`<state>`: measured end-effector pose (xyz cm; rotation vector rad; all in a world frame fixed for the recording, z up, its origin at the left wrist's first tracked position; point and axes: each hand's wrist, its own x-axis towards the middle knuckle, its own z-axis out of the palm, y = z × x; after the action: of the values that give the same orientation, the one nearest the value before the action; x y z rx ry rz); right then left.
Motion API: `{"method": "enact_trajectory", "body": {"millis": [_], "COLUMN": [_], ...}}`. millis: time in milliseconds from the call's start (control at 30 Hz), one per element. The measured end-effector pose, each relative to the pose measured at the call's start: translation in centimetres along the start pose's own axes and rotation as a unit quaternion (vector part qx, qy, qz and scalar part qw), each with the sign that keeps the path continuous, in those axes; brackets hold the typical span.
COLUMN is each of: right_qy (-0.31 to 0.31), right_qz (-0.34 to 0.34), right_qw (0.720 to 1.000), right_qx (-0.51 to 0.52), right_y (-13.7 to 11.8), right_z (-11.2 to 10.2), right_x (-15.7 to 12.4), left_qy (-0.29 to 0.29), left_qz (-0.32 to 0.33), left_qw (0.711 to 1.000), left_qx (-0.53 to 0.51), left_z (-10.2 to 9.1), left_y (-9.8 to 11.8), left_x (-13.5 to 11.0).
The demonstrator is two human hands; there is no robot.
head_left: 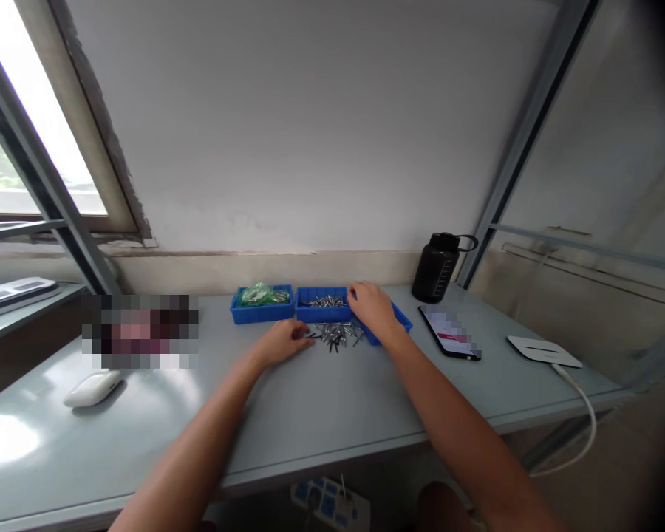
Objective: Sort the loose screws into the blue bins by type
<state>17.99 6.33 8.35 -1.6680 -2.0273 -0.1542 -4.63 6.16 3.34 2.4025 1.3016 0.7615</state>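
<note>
Three blue trays stand in a row at the back of the grey table. The left tray holds green pieces, and the middle tray holds small metal screws. My right hand lies over the right tray, its fingers curled down at the edge of the middle tray; what they hold is hidden. A loose pile of screws lies on the table in front of the trays. Beside that pile rests my left hand, fingers curled with the tips touching the nearest screws.
A black water bottle stands behind the right tray. A phone and a white flat pad with a cable lie to the right. A white case sits at the left. The table's front edge is near me.
</note>
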Motion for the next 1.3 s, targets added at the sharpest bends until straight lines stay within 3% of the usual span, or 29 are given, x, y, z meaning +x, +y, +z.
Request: {"method": "enact_trajectory", "body": {"millis": [133, 367, 500, 933, 1300], "right_qy": [0.005, -0.067, -0.111, -0.129, -0.100], "right_qz": [0.042, -0.147, -0.198, -0.178, -0.204], "right_qw": [0.999, 0.986, 0.972, 0.973, 0.967], "right_qx": [-0.031, 0.037, 0.056, 0.066, 0.113], "right_y": [0.6, -3.2, -4.1, -3.3, -3.8], "right_z": [0.2, 1.7, 2.9, 3.6, 3.0], "right_x": [-0.1, -1.1, -1.9, -1.4, -1.4], "left_qy": [-0.039, -0.023, -0.006, 0.083, 0.060], "left_qz": [0.008, -0.002, -0.009, 0.007, 0.015], "left_qw": [0.999, 0.998, 0.998, 0.996, 0.998], "left_qx": [0.021, 0.052, 0.063, 0.032, 0.017], "left_z": [0.0, 0.6, 1.0, 0.3, 0.3], "left_y": [-0.1, 0.0, 0.0, 0.5, 0.1], "left_x": [-0.1, -0.1, 0.0, 0.5, 0.4]}}
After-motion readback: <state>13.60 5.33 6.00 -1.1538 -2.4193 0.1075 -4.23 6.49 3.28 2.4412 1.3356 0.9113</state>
